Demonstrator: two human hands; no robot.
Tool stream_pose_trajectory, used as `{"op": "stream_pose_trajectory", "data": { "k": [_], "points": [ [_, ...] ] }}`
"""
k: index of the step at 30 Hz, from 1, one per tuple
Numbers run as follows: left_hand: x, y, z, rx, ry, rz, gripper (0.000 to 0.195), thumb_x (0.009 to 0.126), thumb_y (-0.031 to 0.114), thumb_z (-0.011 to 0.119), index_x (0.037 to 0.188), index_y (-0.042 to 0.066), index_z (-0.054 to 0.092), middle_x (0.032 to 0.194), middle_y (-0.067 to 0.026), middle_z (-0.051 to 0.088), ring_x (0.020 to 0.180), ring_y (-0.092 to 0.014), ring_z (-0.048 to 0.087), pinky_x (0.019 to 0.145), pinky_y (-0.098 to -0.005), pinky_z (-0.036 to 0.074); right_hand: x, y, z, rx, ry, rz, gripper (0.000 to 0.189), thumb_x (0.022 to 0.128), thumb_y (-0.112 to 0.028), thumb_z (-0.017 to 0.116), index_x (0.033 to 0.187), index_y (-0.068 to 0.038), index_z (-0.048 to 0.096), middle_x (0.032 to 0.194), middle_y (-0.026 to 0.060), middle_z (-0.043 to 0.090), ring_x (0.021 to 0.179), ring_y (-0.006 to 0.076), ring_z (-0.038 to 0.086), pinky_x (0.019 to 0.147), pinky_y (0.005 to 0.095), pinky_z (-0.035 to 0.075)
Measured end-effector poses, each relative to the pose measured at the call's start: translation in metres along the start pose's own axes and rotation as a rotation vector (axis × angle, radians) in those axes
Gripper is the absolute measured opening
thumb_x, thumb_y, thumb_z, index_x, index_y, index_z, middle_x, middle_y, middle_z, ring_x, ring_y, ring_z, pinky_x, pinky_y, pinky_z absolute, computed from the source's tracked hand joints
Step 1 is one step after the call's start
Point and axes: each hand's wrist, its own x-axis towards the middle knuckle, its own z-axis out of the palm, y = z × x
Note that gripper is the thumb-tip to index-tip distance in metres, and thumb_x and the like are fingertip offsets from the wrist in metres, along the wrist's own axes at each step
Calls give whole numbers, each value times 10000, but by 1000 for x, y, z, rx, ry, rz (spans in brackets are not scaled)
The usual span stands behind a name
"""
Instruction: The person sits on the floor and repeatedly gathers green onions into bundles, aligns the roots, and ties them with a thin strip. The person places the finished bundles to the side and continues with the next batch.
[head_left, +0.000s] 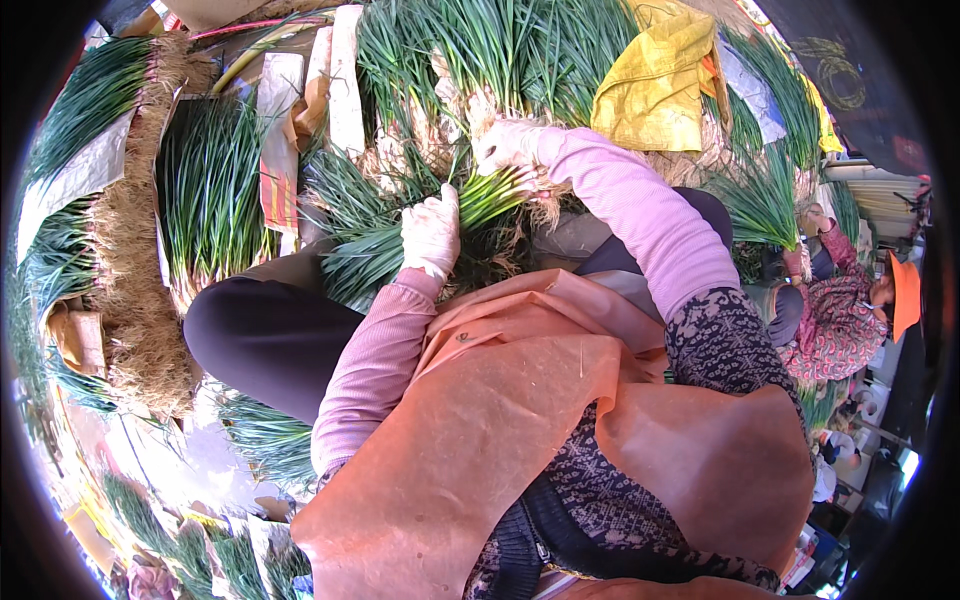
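Note:
My left hand (431, 232), in a pale glove, is closed around the green stalks of a bunch of long-leaved allium greens (487, 199). The bunch lies across in front of me, leaves to the left and pale root ends to the right. My right hand (510, 146), gloved too, is at the root ends, just above the bunch; whether its fingers grip any stalk I cannot tell. Upright greens with tangled roots (487, 60) stand right beyond my hands. More loose leaves (352, 187) and roots lie under and beside the bunch. An orange apron (510, 420) covers my lap.
Stacked greens with a wall of dry roots (135, 247) and an upright bundle (214, 187) stand at the left. A yellow woven sack (656, 82) lies over greens at the upper right. A co-worker in an orange hat (836, 315) sits at the right, holding greens.

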Motion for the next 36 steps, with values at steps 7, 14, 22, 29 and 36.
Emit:
{"op": "stream_pose_trajectory", "data": {
  "k": [7,14,22,29,36],
  "points": [
    [3,-2,-5,-28,4,-35,472,851,57,528,1320,28,486,882,-130,634,812,-285,637,752,-436,467,-6,-1,9,466,720,298,242,985,-278,539,1029,-114,712,890,51,705,781,104,633,682,272,519],
    [7,-11,3,-72,-29,-139,526,761,100,643,1267,55,505,869,-138,646,812,-310,650,754,-435,478,-92,48,-81,1699,628,-309,182,961,-158,605,1058,-10,647,908,65,657,869,188,645,1005,437,503],
    [28,-26,-15,-430,-111,-342,600,684,185,728,1235,60,524,947,-172,678,862,-372,674,808,-428,522,-84,-7,21,-281,-393,487,477,809,-298,700,1225,-67,667,1310,114,633,1139,259,634,1044,434,430],
    [44,-39,-45,-1587,-205,-206,606,637,12,815,1209,28,614,1041,-40,685,942,-145,622,876,-296,503,-37,-5,38,1318,91,186,560,870,-413,729,1327,-118,595,1281,35,641,1221,180,562,1077,379,382],
    [39,-67,-40,-1973,-588,-258,527,716,98,848,1190,37,626,1012,-44,710,891,-160,679,825,-308,546,20,-55,42,1754,176,-289,448,872,-248,741,1253,-48,616,1132,50,674,1053,180,626,965,347,482]
  ]
}}
